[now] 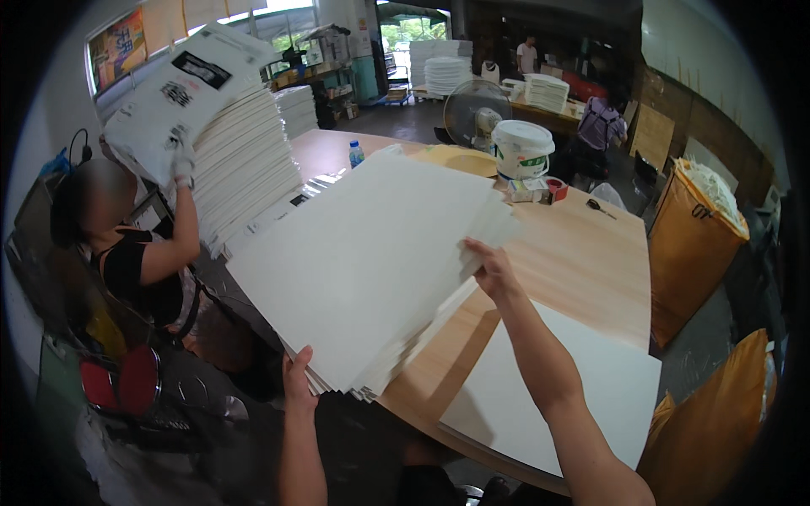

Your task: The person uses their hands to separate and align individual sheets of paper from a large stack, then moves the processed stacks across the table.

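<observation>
**Paper stack held over a wooden table**

Workshop with a long wooden table [582, 253], used here as the landmark. Above its near left corner, a thick stack of white sheets [363, 261], tilted, overhanging the edge. Left hand [297, 381] closed on the stack's near corner, thumb up against the sheet edges. Right hand [491, 268] gripping the stack's far right edge, fingers curled round it, thumb side on top. On the table's near end, under the right forearm, a single white sheet [607, 396] lying flat. At the table's far end, a white bucket [521, 148]. Left of the table, a tall pile of sheets [249, 164] and another person's gloved hand [181, 160] lifting printed sheets.
</observation>
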`<state>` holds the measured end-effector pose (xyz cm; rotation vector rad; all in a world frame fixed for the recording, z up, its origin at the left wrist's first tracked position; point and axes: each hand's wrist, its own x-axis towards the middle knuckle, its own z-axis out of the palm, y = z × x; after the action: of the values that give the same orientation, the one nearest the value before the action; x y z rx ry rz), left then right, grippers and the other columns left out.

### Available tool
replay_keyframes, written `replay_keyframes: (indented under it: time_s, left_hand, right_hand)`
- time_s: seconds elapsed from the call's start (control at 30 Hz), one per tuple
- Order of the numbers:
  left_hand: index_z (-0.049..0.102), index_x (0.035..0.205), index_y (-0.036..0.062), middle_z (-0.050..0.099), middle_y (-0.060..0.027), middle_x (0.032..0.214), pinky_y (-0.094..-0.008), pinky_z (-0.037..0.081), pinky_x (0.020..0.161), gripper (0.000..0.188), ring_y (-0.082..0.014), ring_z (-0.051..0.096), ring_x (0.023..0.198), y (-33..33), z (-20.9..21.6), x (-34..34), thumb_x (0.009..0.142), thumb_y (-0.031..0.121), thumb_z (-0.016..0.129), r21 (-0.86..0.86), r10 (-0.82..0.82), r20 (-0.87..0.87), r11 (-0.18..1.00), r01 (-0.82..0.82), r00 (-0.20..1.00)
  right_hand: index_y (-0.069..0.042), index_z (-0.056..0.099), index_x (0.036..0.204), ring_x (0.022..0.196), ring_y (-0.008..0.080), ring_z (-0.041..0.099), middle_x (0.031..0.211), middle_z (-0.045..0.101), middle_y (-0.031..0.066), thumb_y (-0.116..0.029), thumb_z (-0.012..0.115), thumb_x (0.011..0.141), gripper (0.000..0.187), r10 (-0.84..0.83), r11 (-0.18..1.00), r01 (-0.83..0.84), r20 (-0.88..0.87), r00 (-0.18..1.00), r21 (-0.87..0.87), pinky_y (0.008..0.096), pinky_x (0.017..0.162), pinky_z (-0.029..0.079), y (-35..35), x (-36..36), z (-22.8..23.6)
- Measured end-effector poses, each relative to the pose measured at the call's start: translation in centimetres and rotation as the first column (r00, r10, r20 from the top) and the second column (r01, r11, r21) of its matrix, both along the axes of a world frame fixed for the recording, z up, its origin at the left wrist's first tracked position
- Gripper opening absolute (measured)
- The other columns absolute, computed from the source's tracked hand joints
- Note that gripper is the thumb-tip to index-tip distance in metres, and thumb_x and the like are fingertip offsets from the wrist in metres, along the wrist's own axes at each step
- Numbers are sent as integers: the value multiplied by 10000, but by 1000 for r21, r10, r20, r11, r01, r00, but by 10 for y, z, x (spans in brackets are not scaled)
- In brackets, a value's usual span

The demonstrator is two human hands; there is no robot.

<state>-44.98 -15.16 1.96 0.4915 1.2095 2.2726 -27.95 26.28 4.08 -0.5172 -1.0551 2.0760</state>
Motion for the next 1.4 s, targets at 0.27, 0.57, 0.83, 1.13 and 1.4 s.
replay_keyframes:
  time_s: [0.27, 0.57, 0.83, 1.13, 1.4]
  left_hand:
    - [476, 1433, -27, 630, -147, 1341, -410, 521, 1030, 493, -279, 640, 1209, 1, -56, -44, 1008, 182, 610, -65, -108, 207, 990, 123, 972]
    - [628, 1256, 34, 623, -107, 1227, -362, 533, 936, 355, -224, 661, 1063, -35, -35, -40, 987, 255, 695, -593, 265, -176, 740, -317, 948]
    - [674, 1318, 121, 562, -124, 1465, -582, 316, 1168, 512, -370, 454, 1414, 0, -22, 33, 847, 271, 810, -368, -340, -922, 628, -686, 184]
    - [662, 1264, 25, 557, -212, 1446, -496, 382, 1141, 405, -428, 462, 1385, 4, -54, 21, 890, 154, 752, -267, -208, -964, 705, -657, 167]
    - [581, 1385, 32, 493, -201, 1521, -553, 308, 1175, 493, -404, 405, 1443, 12, -80, 6, 953, 238, 700, -209, -230, -970, 619, -757, 80]
  right_hand:
    - [-34, 700, 1052, 922, 301, 712, 1012, 733, 118, -80, 804, 857, 225, 104, 911, -6, 216, 971, -412, 481, 879, 611, 29, -72, -105]
    - [22, 487, 1398, 1168, 271, 633, 1291, 617, 164, -206, 697, 962, 535, -208, 978, 184, 525, 826, 98, 445, 950, 557, -42, 13, -48]
    - [51, 630, 1093, 839, 216, 709, 921, 714, 136, -94, 589, 1008, 172, -443, 847, 200, 445, 778, 493, 342, 768, 581, -213, 298, -5]
    - [-27, 615, 1068, 834, 114, 614, 906, 632, 29, -118, 563, 1035, 110, -874, 439, 739, 433, 219, 511, 265, 757, 508, -335, 519, -50]
    - [-40, 656, 1087, 925, 125, 582, 976, 626, 19, -230, 578, 1044, 210, -786, 417, 837, 604, 136, 354, 287, 819, 482, -392, 626, -202]
